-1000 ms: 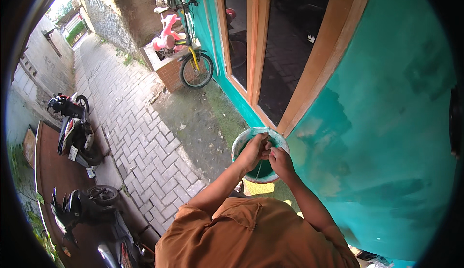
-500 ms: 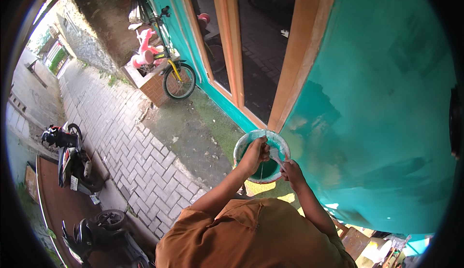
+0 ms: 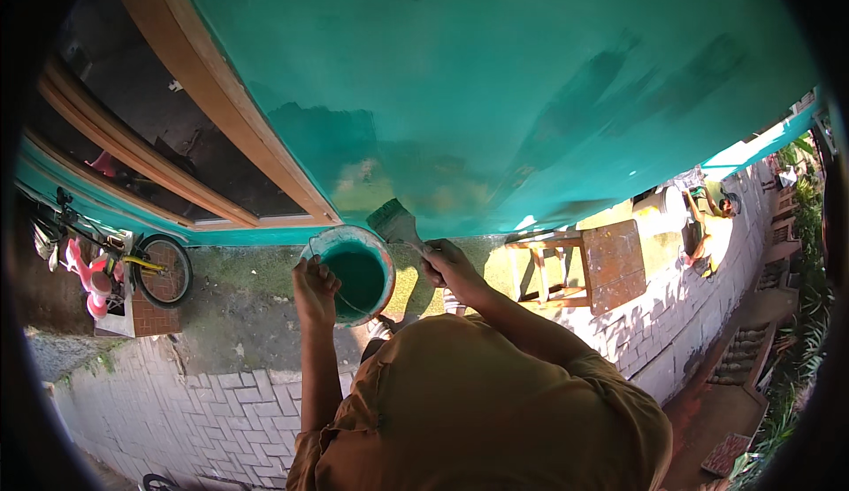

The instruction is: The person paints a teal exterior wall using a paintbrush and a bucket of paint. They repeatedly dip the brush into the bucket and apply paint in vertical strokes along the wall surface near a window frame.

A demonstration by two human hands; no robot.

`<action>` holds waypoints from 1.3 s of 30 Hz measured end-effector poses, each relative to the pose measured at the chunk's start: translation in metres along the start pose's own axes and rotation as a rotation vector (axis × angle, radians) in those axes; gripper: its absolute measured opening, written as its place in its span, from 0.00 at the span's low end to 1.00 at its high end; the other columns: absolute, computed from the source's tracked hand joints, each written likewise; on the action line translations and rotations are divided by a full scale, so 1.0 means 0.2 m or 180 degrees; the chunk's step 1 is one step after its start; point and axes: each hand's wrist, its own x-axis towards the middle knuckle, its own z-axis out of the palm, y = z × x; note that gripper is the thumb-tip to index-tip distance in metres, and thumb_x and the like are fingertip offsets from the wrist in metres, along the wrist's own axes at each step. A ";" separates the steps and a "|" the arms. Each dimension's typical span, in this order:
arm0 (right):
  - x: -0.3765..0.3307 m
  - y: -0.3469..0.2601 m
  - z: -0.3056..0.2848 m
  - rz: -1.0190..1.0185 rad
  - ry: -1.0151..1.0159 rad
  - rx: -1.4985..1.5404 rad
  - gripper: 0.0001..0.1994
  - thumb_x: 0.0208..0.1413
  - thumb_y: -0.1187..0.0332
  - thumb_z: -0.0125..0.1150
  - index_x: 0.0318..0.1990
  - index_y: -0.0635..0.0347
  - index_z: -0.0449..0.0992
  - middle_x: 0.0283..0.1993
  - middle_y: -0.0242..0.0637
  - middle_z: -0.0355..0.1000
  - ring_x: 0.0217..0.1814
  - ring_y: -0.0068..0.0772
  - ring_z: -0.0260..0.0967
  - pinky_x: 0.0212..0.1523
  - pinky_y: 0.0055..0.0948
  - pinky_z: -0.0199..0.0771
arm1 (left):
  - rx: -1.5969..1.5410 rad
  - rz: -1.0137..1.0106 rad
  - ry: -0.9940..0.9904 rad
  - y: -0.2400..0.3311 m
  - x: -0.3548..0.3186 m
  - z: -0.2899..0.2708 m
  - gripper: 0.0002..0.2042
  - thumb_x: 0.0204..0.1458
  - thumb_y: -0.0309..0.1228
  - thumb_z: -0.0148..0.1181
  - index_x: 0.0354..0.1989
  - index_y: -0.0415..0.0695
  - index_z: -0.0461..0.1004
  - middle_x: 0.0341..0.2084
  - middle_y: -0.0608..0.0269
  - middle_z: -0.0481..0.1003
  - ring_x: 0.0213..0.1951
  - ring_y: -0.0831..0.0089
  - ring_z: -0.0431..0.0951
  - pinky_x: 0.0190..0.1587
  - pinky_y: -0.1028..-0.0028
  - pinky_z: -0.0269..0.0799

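My left hand [image 3: 317,289] is closed on the thin wire handle of a paint bucket [image 3: 387,289], which hangs in front of me. Dark green paint [image 3: 356,272] fills its inside, and its rim is smeared. In my closed right hand [image 3: 451,268] is a wide paintbrush [image 3: 395,223], just right of the bucket's rim. Its dark, paint-wet bristles point up and left, toward the green wall [image 3: 495,93]. Darker, wet-looking patches mark parts of that wall. I cannot tell whether the bristles touch it.
A wood-framed window [image 3: 239,119] borders the wall on the left. Below it stand a small bicycle [image 3: 162,270] and a pink ride-on toy [image 3: 87,280]. To my right is a worn wooden table [image 3: 610,265] on the paving, with sunlit clutter [image 3: 699,226] beyond.
My view has swung right, along the wall. The brush, earlier over the bucket's opening, is now outside it to the right. My left hand still holds the bucket's handle.
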 end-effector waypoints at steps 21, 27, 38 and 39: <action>-0.03 -0.49 -0.39 -0.0850 0.1910 0.0260 0.09 0.62 0.69 0.51 0.45 0.63 0.66 0.28 0.29 0.64 0.19 0.15 0.51 0.17 0.19 0.50 | 0.0302 -0.0085 0.0355 -0.15 0.06 -0.16 0.17 0.60 0.45 0.50 0.39 0.40 0.65 0.20 0.68 0.60 0.21 0.76 0.60 0.26 0.73 0.57; -0.24 -0.86 -0.23 -0.1578 0.1635 0.0140 0.13 0.62 0.67 0.52 0.49 0.64 0.63 0.27 0.29 0.65 0.17 0.13 0.48 0.16 0.19 0.47 | 0.0194 -0.0150 0.0536 -0.18 0.06 -0.17 0.12 0.62 0.42 0.50 0.35 0.44 0.66 0.18 0.69 0.58 0.20 0.78 0.57 0.25 0.73 0.54; 0.18 -0.09 -0.58 -0.0172 0.2024 0.0175 0.08 0.62 0.67 0.52 0.40 0.61 0.64 0.26 0.29 0.64 0.18 0.17 0.52 0.16 0.22 0.51 | 0.0291 -0.0193 0.0585 -0.22 0.10 -0.21 0.12 0.62 0.41 0.49 0.35 0.45 0.64 0.18 0.70 0.56 0.19 0.78 0.55 0.24 0.73 0.53; 0.20 -0.10 -0.61 -0.0256 0.1969 0.0191 0.07 0.61 0.67 0.52 0.40 0.61 0.64 0.26 0.29 0.64 0.18 0.17 0.52 0.16 0.22 0.50 | 0.0297 -0.0201 0.0589 -0.22 0.11 -0.22 0.12 0.62 0.41 0.50 0.35 0.45 0.64 0.18 0.70 0.56 0.19 0.78 0.55 0.24 0.73 0.53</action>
